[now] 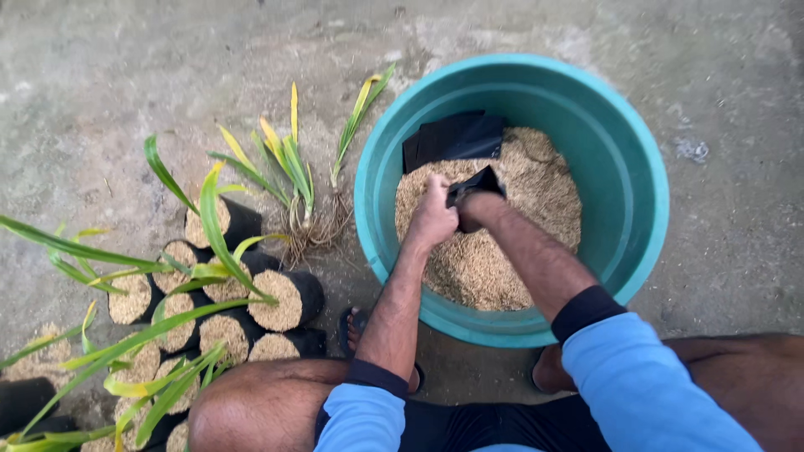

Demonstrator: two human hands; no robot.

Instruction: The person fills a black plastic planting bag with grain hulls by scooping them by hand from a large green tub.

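Left hand [433, 213] is gripping closed the rim of a small black plastic bag [474, 186]. Right hand is lying buried inside it, grip unseen, above tan husks [494, 259] filling the round teal plastic tub [645, 151].

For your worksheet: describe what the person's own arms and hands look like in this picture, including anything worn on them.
Both arms wear light blue sleeves pushed up above the elbow, each ending in a dark navy cuff: left sleeve, right sleeve. The forearms are bare. The left hand is bare, with no glove, ring or watch showing. The right hand is mostly hidden, so nothing worn on it can be made out.
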